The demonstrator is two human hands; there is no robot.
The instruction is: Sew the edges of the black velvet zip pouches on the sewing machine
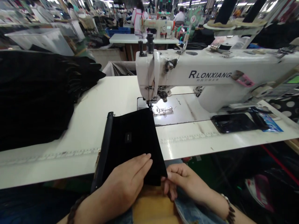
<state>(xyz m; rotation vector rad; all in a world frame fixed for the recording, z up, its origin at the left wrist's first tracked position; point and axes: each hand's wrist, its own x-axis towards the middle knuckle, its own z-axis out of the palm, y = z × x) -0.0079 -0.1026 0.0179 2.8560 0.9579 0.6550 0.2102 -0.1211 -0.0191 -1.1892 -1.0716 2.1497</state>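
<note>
Black fabric (137, 137) lies beneath the flat left hand (127, 179), right hand (178, 179) pinching its corner

Left hand (127, 177) flat, right hand (181, 178) pinching

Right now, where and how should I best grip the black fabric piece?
Probably pinch the black fabric piece at its near right corner, coming from the right with the right hand: that corner juts past the table edge, leaving room above and below, away from the sewing machine.
</note>
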